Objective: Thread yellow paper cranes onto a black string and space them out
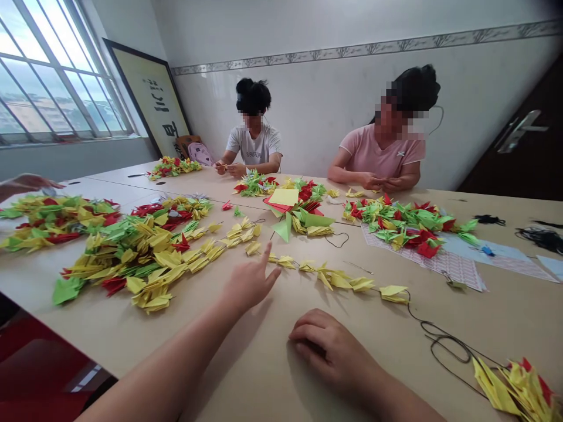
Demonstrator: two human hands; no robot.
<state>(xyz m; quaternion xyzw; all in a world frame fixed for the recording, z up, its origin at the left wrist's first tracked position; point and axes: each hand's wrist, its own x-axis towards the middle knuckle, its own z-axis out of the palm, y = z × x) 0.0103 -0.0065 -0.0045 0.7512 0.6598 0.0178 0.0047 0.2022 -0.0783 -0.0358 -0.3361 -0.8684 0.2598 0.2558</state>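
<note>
My left hand [250,283] stretches out over the tan table [246,375], fingers apart, index finger pointing toward a string of yellow paper cranes [338,280] that runs to the right. It holds nothing. My right hand [328,347] rests palm down on the table, fingers curled under, nothing visible in it. A big heap of yellow, green and red paper cranes [141,252] lies left of my left hand. A black cord [444,346] trails from the crane string toward more yellow cranes [514,387] at the lower right corner.
Two people sit across the table folding paper, one in a white shirt [255,146], one in a pink shirt [378,155]. More crane piles [404,225] and paper sheets [285,197] lie before them. Another person's hand [26,183] shows at far left. A dark door [523,140] stands at right.
</note>
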